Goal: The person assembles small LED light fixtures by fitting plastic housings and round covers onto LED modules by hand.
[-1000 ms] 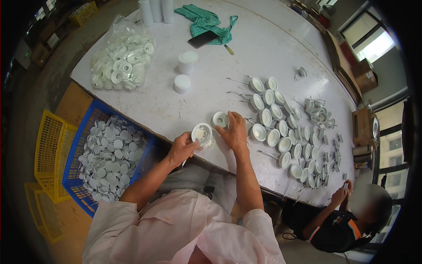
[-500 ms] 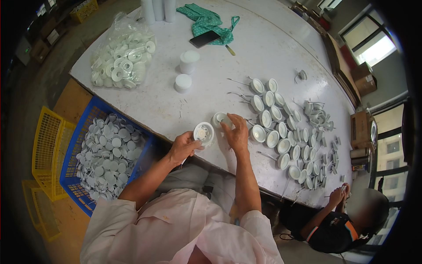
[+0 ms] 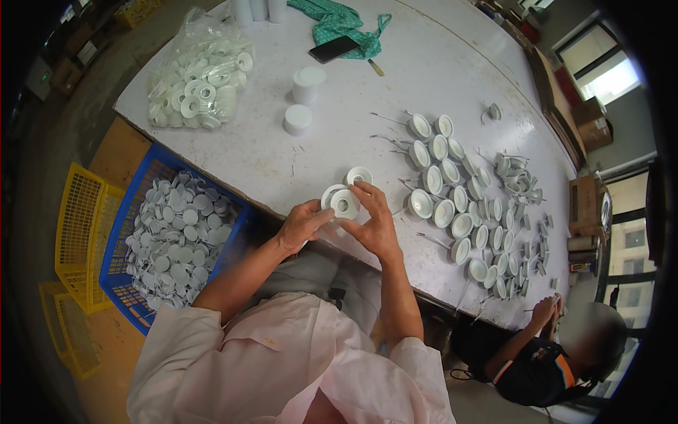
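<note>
At the near edge of the white table [image 3: 282, 155], the left hand [image 3: 300, 225] and right hand [image 3: 374, 222] are together pinching a white round part [image 3: 344, 203] between fingertips. Another white ring [image 3: 359, 174] is lying just beyond. A blue crate [image 3: 123, 233] of discs is sitting left.

The scene is viewed from a single fisheye camera worn on the head, aimed steeply down and forward over the person's own chest and forearms. The hands are seen close, near the picture's middle, at the desk [image 3: 296, 162] edge. The desk is stretched away toward the upper right, its straight edges bent by the lens. Floor and a blue crate [image 3: 127, 233] are caught at left.
</note>
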`<state>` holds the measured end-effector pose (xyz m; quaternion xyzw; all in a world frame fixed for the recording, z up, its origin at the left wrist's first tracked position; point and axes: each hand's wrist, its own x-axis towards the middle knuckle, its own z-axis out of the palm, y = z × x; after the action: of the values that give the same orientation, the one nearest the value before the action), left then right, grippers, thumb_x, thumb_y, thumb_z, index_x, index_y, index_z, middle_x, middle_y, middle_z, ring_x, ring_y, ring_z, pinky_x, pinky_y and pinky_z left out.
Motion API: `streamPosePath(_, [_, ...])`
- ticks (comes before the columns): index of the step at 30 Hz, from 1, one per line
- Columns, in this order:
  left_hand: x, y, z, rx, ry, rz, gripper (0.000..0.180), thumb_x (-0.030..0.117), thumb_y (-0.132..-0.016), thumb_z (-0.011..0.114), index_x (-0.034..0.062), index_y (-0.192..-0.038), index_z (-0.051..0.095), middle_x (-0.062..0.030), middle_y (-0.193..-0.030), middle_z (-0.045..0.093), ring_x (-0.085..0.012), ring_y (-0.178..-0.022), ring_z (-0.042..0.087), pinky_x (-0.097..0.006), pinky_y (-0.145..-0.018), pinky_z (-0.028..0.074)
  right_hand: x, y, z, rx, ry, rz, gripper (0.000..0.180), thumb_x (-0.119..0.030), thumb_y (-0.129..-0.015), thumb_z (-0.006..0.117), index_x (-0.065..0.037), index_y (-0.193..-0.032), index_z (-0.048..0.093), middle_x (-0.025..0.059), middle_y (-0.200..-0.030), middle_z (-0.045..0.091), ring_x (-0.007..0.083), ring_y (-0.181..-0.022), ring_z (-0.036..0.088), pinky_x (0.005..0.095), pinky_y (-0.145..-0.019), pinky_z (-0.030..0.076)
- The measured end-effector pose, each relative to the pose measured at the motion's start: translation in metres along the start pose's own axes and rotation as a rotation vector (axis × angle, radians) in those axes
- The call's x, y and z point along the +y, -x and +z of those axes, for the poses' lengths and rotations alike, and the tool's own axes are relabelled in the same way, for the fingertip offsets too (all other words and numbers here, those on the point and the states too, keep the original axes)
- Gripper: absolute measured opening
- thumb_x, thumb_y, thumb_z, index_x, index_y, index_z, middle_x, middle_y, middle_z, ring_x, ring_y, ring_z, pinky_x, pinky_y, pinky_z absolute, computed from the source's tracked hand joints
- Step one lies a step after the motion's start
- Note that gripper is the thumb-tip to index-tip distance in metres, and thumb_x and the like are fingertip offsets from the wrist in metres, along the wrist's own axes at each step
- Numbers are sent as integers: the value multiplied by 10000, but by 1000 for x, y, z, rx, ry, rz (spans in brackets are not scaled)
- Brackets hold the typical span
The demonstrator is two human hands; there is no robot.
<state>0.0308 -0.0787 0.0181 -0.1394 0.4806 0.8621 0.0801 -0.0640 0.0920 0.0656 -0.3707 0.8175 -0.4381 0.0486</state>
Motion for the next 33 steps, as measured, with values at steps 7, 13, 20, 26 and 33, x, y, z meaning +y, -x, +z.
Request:
streamPosePath(7, [-2,3,5,64,-71,8,309,234,-890,645,-1,-1090,622,-23,-868,606,-50,-644,523,-194,-444,310,-1,4,8,-32,-86,50,696,-176,-652,828,-40,-1282,563,145,-1359,472,290,-1214,491,383,-1005,435])
streamPosePath(13, [6,4,18,78,-197,133,344,233,-872,645,-30,-1091,617,-74,-916,664,-118,-743,623,-232,-583,473,19,12,13,91,-499,382,470,-116,-805,704,-10,-1247,586,122,-1184,615,150,-888,621,280,-806,503])
streamPosePath(20, [-8,-2,19,201,-471,186,333,165,-823,556,-42,-1076,616,-118,-904,676,-157,-799,633,-289,-716,511,15,13,29,144,-421,465,267,-109,-838,670,7,-1078,677,38,-789,668,65,-622,528,238,-591,453])
streamPosePath(26, [-10,-6,17,226,-492,170,335,165,-821,543,-48,-1070,614,-118,-891,677,-154,-783,632,-287,-715,511,15,13,35,184,-483,528,209,-103,-832,678,6,-1010,686,12,-742,647,38,-591,480,219,-547,413])
streamPosePath(33, [2,-5,16,65,-422,16,328,172,-859,611,-72,-1077,609,-143,-933,691,-166,-820,678,-271,-703,523,26,19,37,283,-483,559,183,-125,-826,682,5,-956,684,6,-708,630,38,-585,472,214,-531,395])
